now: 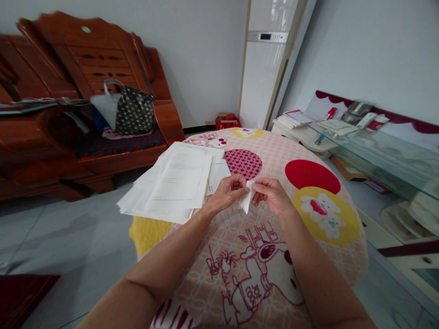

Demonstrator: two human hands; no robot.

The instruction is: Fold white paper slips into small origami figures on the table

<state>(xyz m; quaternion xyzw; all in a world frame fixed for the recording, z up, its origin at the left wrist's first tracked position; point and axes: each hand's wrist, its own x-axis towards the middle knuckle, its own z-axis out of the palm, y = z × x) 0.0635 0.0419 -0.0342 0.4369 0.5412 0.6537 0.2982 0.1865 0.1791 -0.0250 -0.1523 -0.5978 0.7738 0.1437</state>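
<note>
A small piece of folded white paper (246, 204) is held up between my two hands, over the middle of the round table. It narrows to a point at its lower end. My left hand (229, 191) pinches its left side between thumb and fingers. On the other side, my right hand (271, 194) grips the paper's upper right edge, fingers curled behind it. Just left of my left hand lies a loose stack of white paper sheets (178, 178), the top ones bearing faint printed lines.
A patterned cloth (219, 246) covers the round table. To the left stands a carved wooden sofa (92, 45) with a dark patterned bag (135, 112) on its seat. A glass-topped cabinet (387, 155) holding papers and small items runs along the right. A tall white air conditioner (260, 77) fills the corner.
</note>
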